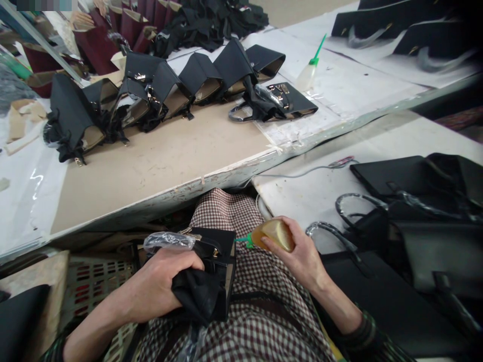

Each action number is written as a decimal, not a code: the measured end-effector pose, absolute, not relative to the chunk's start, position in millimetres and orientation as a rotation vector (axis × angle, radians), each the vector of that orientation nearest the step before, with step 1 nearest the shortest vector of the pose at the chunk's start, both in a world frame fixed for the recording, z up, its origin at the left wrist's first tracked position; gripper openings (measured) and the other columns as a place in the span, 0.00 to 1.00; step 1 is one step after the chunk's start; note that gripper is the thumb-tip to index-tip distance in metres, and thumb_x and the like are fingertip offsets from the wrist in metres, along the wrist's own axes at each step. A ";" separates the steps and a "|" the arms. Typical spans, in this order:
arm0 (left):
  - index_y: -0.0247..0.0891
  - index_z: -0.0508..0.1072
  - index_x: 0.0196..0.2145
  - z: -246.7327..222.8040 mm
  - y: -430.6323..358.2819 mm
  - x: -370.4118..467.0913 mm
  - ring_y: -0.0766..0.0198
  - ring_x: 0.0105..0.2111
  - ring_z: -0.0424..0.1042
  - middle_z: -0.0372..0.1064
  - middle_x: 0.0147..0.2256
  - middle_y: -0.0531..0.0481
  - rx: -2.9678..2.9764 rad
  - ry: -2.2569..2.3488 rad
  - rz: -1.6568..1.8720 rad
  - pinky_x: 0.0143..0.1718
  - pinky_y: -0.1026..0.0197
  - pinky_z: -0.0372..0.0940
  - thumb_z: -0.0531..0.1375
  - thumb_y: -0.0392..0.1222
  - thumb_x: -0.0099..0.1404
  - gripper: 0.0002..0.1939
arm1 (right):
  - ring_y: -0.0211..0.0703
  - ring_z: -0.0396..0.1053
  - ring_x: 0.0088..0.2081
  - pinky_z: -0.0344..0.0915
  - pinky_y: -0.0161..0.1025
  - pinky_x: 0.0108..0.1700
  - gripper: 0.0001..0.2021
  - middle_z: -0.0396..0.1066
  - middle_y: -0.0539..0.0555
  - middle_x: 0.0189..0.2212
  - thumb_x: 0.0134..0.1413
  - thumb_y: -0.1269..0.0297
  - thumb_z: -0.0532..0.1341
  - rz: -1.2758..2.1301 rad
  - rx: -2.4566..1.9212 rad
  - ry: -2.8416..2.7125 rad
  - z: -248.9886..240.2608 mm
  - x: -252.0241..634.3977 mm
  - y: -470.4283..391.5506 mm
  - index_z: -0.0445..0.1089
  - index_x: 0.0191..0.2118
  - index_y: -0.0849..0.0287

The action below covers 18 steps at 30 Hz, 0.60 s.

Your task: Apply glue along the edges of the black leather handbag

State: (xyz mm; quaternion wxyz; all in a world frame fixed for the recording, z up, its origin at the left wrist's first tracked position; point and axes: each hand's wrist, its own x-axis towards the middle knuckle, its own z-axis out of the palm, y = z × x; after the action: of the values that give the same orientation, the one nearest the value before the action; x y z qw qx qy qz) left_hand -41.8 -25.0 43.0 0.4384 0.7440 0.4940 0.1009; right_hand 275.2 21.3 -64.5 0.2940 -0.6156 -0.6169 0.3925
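Observation:
My left hand [166,284] is closed on a black handbag [217,239] above my lap, with its fingers bunched in loose black fabric [199,291]. Clear plastic wrap [168,241] covers the bag's handle, and gold-coloured metal fittings show on top. In my right hand [302,256] is a squeeze bottle [277,234] of amber liquid, tipped on its side. Its thin green nozzle points left and reaches the bag's right edge; whether it touches cannot be made out. A checked apron [226,208] lies beneath both.
Several black bags [198,75] stand along the far workbench [169,151], near another bottle [309,73] with a green nozzle. Black bags [377,296] cover much of the right table. A plastic basket [100,281] sits at lower left. Another person's hand [81,19] shows at upper left.

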 end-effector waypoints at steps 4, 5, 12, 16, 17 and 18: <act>0.40 0.74 0.35 41.7 -25.9 -40.5 0.66 0.30 0.72 0.74 0.30 0.55 1.850 1.214 0.271 0.34 0.63 0.60 0.60 0.31 0.66 0.06 | 0.57 0.77 0.41 0.74 0.53 0.45 0.25 0.78 0.58 0.41 0.53 0.45 0.69 1.124 -1.618 -1.661 -58.0 275.9 19.6 0.70 0.50 0.57; 0.39 0.74 0.35 41.3 -26.5 -40.9 0.66 0.30 0.71 0.74 0.30 0.55 1.849 1.211 0.276 0.34 0.63 0.60 0.59 0.31 0.66 0.06 | 0.57 0.77 0.41 0.74 0.52 0.44 0.25 0.78 0.57 0.41 0.54 0.45 0.68 1.154 -1.615 -1.653 -56.0 277.3 19.0 0.70 0.50 0.56; 0.40 0.73 0.36 37.8 -40.2 -43.6 0.66 0.31 0.72 0.75 0.32 0.55 1.831 1.218 0.258 0.35 0.64 0.59 0.58 0.29 0.65 0.07 | 0.56 0.75 0.43 0.72 0.51 0.46 0.28 0.76 0.58 0.43 0.54 0.42 0.67 1.224 -1.707 -1.482 -51.2 288.9 8.7 0.67 0.53 0.57; 0.39 0.72 0.35 35.3 -50.3 -40.5 0.67 0.30 0.70 0.73 0.31 0.55 1.807 1.215 0.222 0.33 0.65 0.58 0.57 0.27 0.63 0.09 | 0.57 0.74 0.43 0.71 0.52 0.47 0.27 0.76 0.58 0.44 0.54 0.43 0.68 1.172 -1.684 -1.606 -53.2 285.3 -1.0 0.68 0.52 0.56; 0.39 0.72 0.35 34.6 -52.2 -39.9 0.66 0.31 0.70 0.73 0.31 0.55 1.803 1.213 0.210 0.34 0.65 0.58 0.57 0.27 0.63 0.09 | 0.56 0.74 0.43 0.71 0.52 0.47 0.27 0.76 0.58 0.45 0.55 0.44 0.68 1.159 -1.659 -1.646 -53.9 283.6 -3.0 0.68 0.53 0.55; 0.40 0.72 0.36 34.0 -53.7 -39.5 0.66 0.32 0.70 0.73 0.32 0.55 1.803 1.215 0.203 0.35 0.64 0.58 0.57 0.27 0.63 0.09 | 0.56 0.75 0.43 0.71 0.52 0.47 0.26 0.76 0.58 0.46 0.56 0.45 0.68 1.149 -1.627 -1.683 -54.6 281.9 -4.7 0.68 0.53 0.55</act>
State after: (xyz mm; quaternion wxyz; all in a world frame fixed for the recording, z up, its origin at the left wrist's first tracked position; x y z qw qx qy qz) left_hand -39.5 -53.7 34.0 0.4609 0.7328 0.4937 0.0825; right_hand 281.9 -4.7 -54.6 0.2640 -0.6018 -0.6225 0.4250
